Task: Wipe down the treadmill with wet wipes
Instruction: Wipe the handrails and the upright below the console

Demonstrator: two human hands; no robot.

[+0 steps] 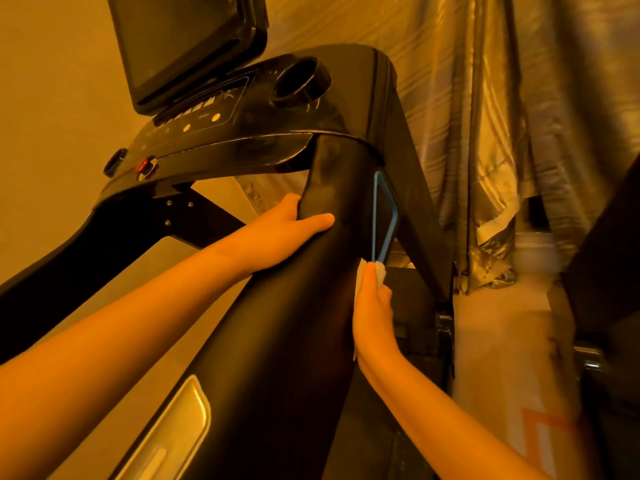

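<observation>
Pressing wet wipe (pixel 360 280) against treadmill (pixel 294 323), right hand (pixel 374 317)

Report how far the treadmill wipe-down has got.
Done: nothing shows as finished; no wet streaks are visible. In hand: the right hand holds a wipe against the outer side of the handrail, while the left hand grips it. Left: likely the screen, buttons and cup holder.

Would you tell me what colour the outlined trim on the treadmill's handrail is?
Blue; the trim shows best in the head view.
</observation>
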